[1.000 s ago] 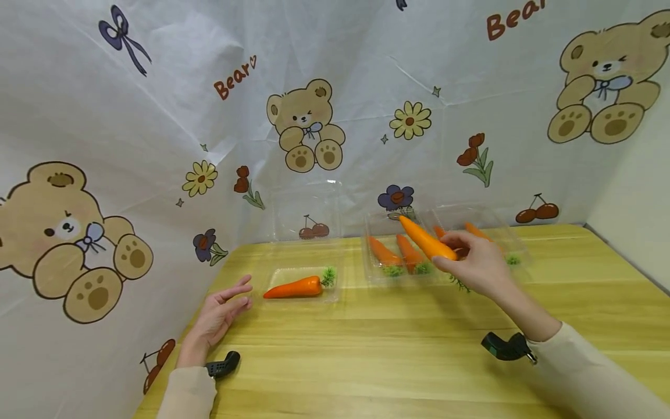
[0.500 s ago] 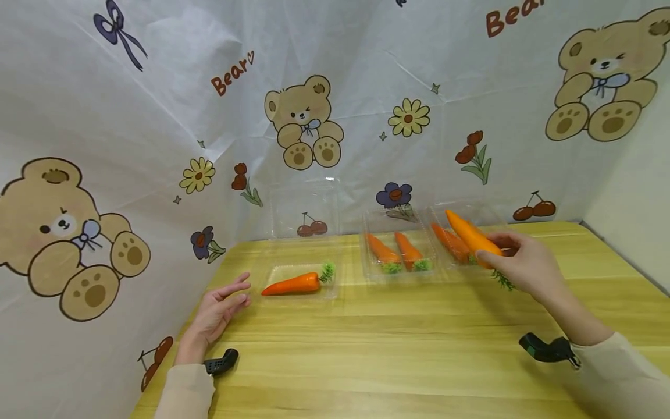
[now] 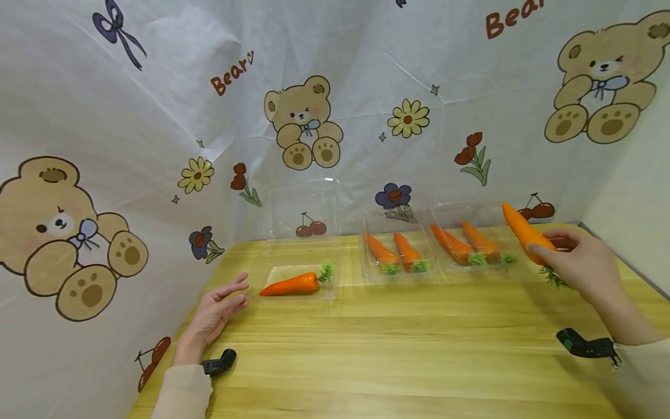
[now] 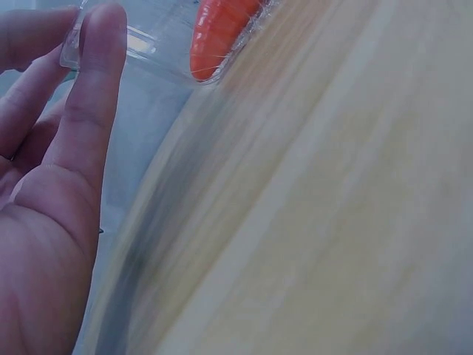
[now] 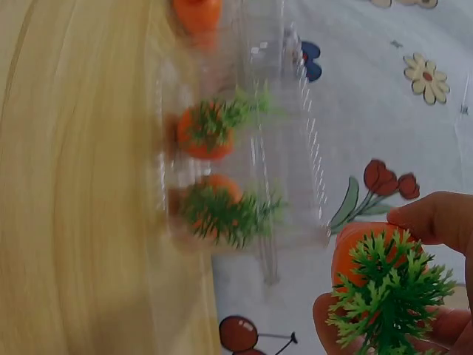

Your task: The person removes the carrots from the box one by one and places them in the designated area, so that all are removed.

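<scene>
On my feed, two of three portions look done: the middle clamshell (image 3: 370, 272) and right clamshell (image 3: 445, 265) appear closed, two artificial carrots in each. The left clamshell (image 3: 324, 299) seems unfinished, its lid (image 3: 303, 201) up and a single carrot (image 3: 290, 284) inside. The held carrot (image 3: 520, 226) is pinched between thumb and fingers of my right hand (image 3: 588, 265), tip slanting up-left beyond them, greens below, just right of the right clamshell. My left hand (image 3: 217, 311), fingers loosely parted, is at the left clamshell's edge; contact I can't confirm.
</scene>
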A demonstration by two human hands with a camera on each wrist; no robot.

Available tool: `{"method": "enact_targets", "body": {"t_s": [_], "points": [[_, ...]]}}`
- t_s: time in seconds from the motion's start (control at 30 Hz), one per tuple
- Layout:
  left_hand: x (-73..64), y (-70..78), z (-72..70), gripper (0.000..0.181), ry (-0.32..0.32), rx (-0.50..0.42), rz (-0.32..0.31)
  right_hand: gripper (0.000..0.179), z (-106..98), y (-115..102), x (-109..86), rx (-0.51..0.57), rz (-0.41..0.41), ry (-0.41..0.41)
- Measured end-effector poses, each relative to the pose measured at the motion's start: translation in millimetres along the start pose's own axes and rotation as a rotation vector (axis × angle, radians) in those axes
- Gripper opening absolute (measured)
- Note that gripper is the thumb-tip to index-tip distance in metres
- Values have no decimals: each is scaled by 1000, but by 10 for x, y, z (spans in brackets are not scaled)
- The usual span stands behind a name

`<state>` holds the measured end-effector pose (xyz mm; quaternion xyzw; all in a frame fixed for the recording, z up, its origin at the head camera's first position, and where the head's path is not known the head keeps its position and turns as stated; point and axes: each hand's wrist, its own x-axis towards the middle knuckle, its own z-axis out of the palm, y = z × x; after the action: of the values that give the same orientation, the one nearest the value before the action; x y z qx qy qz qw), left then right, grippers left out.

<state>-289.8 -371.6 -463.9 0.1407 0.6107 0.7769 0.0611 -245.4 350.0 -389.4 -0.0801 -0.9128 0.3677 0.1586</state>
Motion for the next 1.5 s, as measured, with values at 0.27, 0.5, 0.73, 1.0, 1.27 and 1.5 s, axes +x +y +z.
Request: {"method": "enact_targets", "body": {"t_s": [0.27,0.5,0.73,1.0,1.27,1.5], "points": [[-8,-11,-7,34,-12,-6,4,74,-23,172,21,-72,88,2],[1,-8,6,34,-12,-3,8,75,-24,408,54,-84,100,-72],[1,-17,4,34,-14,3,8,76,13,551,81,-126,116,-105],[5,-13,3,34,1,-4,5,72,97,652,90,-139,116,-107],[-4,-8,9,36,0,-3,5,74,129,675,92,-141,132,-125],[-1,-5,15,34,-5,-14,2,72,143,672,85,-169,121,-147]]}}
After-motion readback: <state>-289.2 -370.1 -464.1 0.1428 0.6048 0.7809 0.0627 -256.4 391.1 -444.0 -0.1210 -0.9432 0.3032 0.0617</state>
